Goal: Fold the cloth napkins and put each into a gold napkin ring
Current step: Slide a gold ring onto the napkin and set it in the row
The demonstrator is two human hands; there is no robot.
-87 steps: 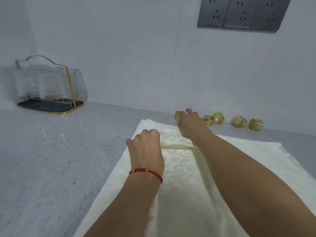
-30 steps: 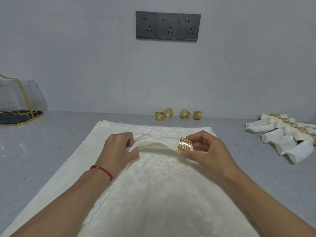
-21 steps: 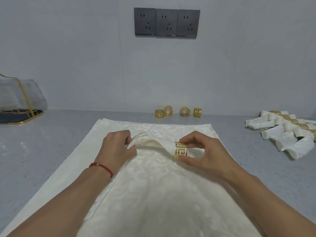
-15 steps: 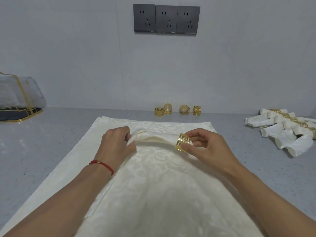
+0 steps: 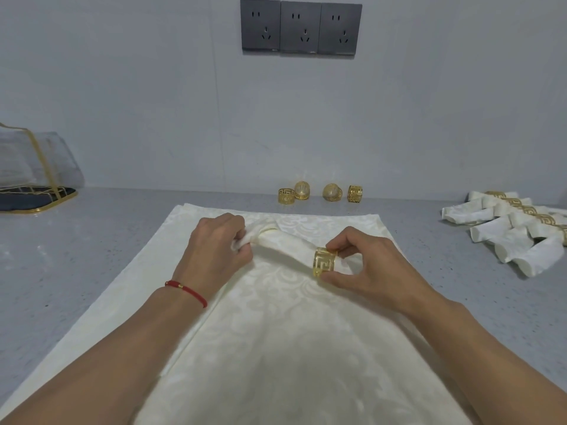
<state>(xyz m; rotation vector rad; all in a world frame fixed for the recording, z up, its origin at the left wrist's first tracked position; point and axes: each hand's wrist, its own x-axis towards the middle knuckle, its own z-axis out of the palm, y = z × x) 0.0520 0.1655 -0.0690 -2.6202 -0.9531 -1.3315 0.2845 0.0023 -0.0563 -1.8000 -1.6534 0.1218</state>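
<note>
Grey speckled counter runs under everything, backed by a pale wall. My left hand is curled round one end of the rolled napkin, fingers bunching the cloth just above the flat napkin spread beneath it. A red string bracelet sits on that wrist. My right hand pinches the gold napkin ring between thumb below and fingertips above, and the ring sits round the other end of the roll, with a little cloth showing past it inside my palm. The roll slopes down from left to right between my two hands.

Past the far edge of the spread cloth, four spare gold rings stand in a row near the foot of the wall. Off to the right lies a heap of finished napkins, each rolled and banded in gold, overlapping one another. At the far left is a gold-wire rack holding clear glasses on a dark tray. Three dark sockets are set side by side high on the wall.
</note>
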